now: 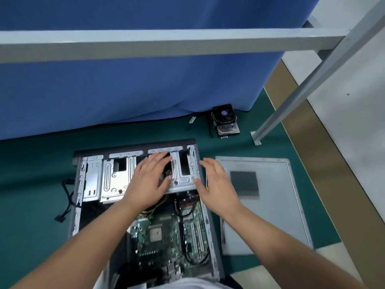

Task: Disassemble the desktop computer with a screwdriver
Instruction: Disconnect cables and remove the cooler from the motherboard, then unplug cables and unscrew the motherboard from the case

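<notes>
2 bare hands work at the far end of the open grey steel desktop computer case point(143, 205), which lies on its side on the dark green mat point(31, 184) at 6 o'clock of the view.

Left hand point(150, 178): fingers spread flat, pressing on the stamped silver sheet-metal drive cage point(116, 174) at 12 o'clock of the case.
Right hand point(216, 182): fingers extended along the cage's 3 o'clock edge, thumb touching the cage corner. A thin yellow-handled screwdriver point(206, 182) shows beside the palm; cannot tell whether it is held or lies there.

Step in hand, judged: freeing the drive cage. To do it well, check that every cage screw is out, slide the cage level, not twisted, and keep the yellow and black cable bundle point(154, 207) below it from snagging. Stamped edges look sharp; keep the palms flat.

Materials: cage is bright, ribbed, with cut-outs; green motherboard point(166, 236) is densely populated, with 2 white slots at its 3 o'clock side. Matt pale grey side panel with black mesh vent point(270, 205) lies at 3 o'clock of the case. Black finned CPU cooler fan point(225, 119) sits on the mat at 1 o'clock, by the blue fabric curtain point(125, 80).
</notes>
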Demonstrator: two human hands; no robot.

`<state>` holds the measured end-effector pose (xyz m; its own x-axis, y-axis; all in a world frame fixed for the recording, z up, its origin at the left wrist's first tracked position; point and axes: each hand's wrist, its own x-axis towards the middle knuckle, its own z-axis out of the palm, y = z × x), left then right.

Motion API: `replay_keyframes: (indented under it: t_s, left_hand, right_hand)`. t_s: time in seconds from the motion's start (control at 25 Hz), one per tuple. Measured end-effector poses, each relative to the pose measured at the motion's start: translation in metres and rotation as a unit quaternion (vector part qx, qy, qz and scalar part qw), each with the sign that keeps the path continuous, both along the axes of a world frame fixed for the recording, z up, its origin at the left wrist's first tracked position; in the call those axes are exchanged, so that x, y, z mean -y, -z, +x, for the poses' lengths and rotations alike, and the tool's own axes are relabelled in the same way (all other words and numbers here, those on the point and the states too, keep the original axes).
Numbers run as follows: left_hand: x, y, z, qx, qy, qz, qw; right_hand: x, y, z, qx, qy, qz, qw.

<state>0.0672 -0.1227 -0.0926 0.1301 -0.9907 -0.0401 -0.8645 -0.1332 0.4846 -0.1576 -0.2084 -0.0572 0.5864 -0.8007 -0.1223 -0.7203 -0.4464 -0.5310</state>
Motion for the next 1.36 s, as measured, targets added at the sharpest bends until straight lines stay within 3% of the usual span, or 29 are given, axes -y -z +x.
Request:
replay_keyframes:
  t_s: [0.16, 0.4, 0.52, 0.6, 0.72, 0.88, 1.04, 1.16, 1.36]
  left_hand:
    - [-0.080, 0.002, -0.002, 0.014, 0.045, -0.018, 0.999]
    - [-0.149, 0.006, 0.018, 0.126, 0.158, 0.033, 0.979]
    - [-0.169, 0.007, 0.034, 0.161, 0.135, 0.066, 0.975]
    - [-0.174, 0.007, 0.033, 0.170, 0.108, 0.080, 0.976]
    - [-0.171, 0.007, 0.026, 0.176, 0.075, 0.074, 0.979]
    - [-0.171, 0.010, 0.028, 0.186, 0.041, 0.024, 0.981]
    - [-0.170, 0.009, 0.026, 0.170, 0.029, -0.001, 0.985]
    - [-0.165, 0.007, 0.027, 0.154, -0.005, 0.002, 0.988]
    - [-0.155, 0.003, 0.022, 0.120, -0.125, 0.026, 0.985]
  right_hand:
    - [-0.037, 0.015, -0.015, -0.109, -0.244, -0.150, 0.952]
    - [-0.052, 0.020, -0.027, -0.161, -0.308, -0.165, 0.923]
    - [-0.061, 0.017, -0.027, -0.201, -0.336, -0.180, 0.902]
    - [-0.070, 0.014, -0.021, -0.253, -0.386, -0.183, 0.868]
    - [-0.094, 0.018, 0.003, -0.375, -0.435, -0.107, 0.811]
    - [-0.113, 0.035, 0.036, -0.409, -0.380, 0.080, 0.826]
    - [-0.120, 0.062, 0.032, -0.383, -0.281, 0.159, 0.866]
    - [-0.124, 0.072, 0.021, -0.364, -0.234, 0.172, 0.885]
    - [-0.126, 0.075, 0.023, -0.376, -0.222, 0.151, 0.887]
